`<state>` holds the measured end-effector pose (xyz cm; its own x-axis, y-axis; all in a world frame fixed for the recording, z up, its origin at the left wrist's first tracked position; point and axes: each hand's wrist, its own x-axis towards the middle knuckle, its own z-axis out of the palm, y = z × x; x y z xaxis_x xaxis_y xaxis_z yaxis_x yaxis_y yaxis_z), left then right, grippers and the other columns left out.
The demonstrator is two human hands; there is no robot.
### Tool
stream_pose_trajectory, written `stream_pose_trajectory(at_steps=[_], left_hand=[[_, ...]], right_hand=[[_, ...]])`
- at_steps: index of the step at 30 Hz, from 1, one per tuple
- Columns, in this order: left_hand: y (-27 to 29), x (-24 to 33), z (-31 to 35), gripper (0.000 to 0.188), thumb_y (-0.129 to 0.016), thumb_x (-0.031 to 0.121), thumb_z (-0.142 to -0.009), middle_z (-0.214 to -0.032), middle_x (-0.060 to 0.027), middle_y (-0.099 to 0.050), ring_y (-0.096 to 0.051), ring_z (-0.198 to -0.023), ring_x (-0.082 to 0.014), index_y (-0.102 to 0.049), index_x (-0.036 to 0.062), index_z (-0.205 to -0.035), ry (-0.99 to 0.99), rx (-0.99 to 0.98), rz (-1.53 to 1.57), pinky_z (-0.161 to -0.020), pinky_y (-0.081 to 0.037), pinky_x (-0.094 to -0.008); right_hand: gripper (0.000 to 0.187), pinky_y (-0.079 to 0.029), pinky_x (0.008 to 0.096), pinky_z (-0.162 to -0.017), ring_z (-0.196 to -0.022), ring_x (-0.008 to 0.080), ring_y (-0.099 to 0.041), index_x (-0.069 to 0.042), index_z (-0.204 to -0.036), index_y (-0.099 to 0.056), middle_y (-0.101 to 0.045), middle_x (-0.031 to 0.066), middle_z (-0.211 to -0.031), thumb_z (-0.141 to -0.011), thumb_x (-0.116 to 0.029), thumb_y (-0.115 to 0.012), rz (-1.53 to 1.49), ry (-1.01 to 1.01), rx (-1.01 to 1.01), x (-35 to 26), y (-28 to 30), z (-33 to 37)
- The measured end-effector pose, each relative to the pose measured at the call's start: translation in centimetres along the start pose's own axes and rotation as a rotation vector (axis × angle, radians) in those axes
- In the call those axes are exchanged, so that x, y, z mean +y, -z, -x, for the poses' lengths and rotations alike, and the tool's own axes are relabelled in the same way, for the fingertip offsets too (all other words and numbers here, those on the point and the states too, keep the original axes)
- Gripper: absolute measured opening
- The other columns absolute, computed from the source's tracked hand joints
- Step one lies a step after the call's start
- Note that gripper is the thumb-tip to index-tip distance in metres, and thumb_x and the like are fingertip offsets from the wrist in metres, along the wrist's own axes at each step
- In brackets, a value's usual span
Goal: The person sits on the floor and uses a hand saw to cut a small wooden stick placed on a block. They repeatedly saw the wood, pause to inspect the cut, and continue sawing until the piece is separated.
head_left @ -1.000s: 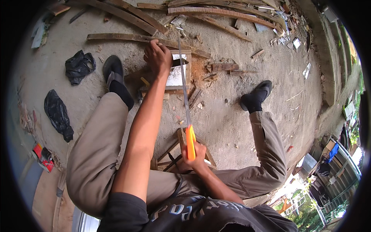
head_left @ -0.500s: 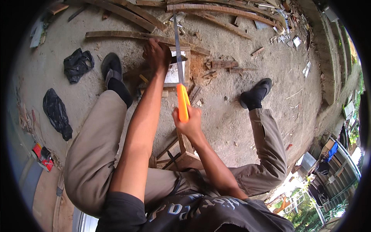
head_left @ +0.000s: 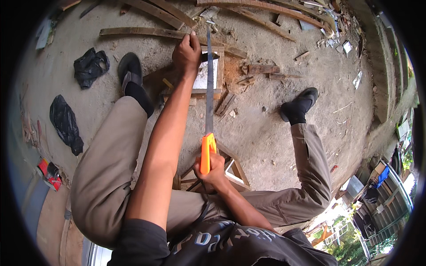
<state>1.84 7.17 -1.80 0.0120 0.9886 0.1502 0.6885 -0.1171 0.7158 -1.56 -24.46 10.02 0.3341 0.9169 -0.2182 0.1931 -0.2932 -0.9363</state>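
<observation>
My right hand (head_left: 212,169) is wrapped round the orange handle of a handsaw (head_left: 210,99). The saw's long grey blade points away from me, its tip past a wooden box-like support (head_left: 220,73) with a whitish panel. Across that support lies a dark strip of wood (head_left: 212,57), its end just showing beside the blade. My left hand (head_left: 187,54) is closed over this strip, left of the blade; the hand hides much of the wood. Whether the teeth touch the strip, I cannot tell.
Long planks (head_left: 142,32) lie on the dirt floor ahead. Short wood offcuts (head_left: 263,69) sit right of the support. Two black plastic bags (head_left: 65,124) are at the left. A wooden frame (head_left: 239,174) stands between my legs. Paper scraps and debris litter the far right.
My right hand has pulled the saw back toward me, so the handle sits lower and the tip is nearer. My left hand has shifted slightly, still on the wood.
</observation>
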Motion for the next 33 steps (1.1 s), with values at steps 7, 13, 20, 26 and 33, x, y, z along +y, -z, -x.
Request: stream_pose_trajectory(at_steps=[7,13,20,26,33], left_hand=[[0.3,0.2,0.3,0.041,-0.051,0.035,-0.099,-0.064,-0.0211,-0.06,-0.06,-0.063,-0.0442,-0.059,0.0052,-0.072,-0.004,0.065,0.032,-0.056,-0.043,-0.0516],[0.0,-0.2,0.4,0.044,-0.046,0.036,-0.1,-0.064,-0.0221,-0.059,-0.06,-0.063,-0.045,-0.06,0.0052,-0.071,0.049,0.033,0.062,-0.057,-0.043,-0.052],[0.0,0.2,-0.2,0.037,-0.049,0.026,-0.097,-0.062,-0.0219,-0.06,-0.061,-0.059,-0.0432,-0.061,0.006,-0.068,-0.014,0.106,0.031,-0.053,-0.045,-0.0498],[0.0,0.1,0.0,0.039,-0.048,0.028,-0.097,-0.064,-0.0227,-0.061,-0.061,-0.063,-0.0454,-0.059,0.0041,-0.068,0.025,0.009,0.062,-0.056,-0.045,-0.0527],[-0.2,-0.2,0.0,0.037,-0.052,0.026,-0.096,-0.064,-0.024,-0.06,-0.061,-0.062,-0.0452,-0.06,0.0041,-0.068,-0.024,0.168,0.026,-0.056,-0.045,-0.053]], right_hand=[[0.006,-0.045,0.033,-0.05,-0.048,0.0267,-0.057,0.0,-0.074,-0.063,-0.056,0.012,-0.059,-0.077,0.001,-0.068,0.204,0.093,0.242,0.7,4.8,0.5],[0.008,-0.053,0.0343,-0.055,-0.056,0.0267,-0.067,-0.003,-0.083,-0.068,-0.064,0.0119,-0.063,-0.079,-0.009,-0.069,0.231,-0.065,0.235,-2.3,2.8,-12.2],[0.007,-0.055,0.0353,-0.058,-0.058,0.0298,-0.068,-0.005,-0.08,-0.068,-0.065,0.0116,-0.065,-0.073,-0.007,-0.07,0.224,0.036,0.175,0.0,3.0,-2.6],[0.011,-0.049,0.0304,-0.05,-0.052,0.0116,-0.061,0.0,-0.074,-0.065,-0.061,0.011,-0.058,-0.08,-0.008,-0.069,0.224,-0.059,0.244,-3.3,1.7,-17.7],[0.011,-0.055,0.0405,-0.064,-0.061,0.0324,-0.067,-0.006,-0.08,-0.067,-0.065,0.0136,-0.068,-0.072,-0.01,-0.073,0.078,0.008,0.12,-1.0,3.9,0.7]])
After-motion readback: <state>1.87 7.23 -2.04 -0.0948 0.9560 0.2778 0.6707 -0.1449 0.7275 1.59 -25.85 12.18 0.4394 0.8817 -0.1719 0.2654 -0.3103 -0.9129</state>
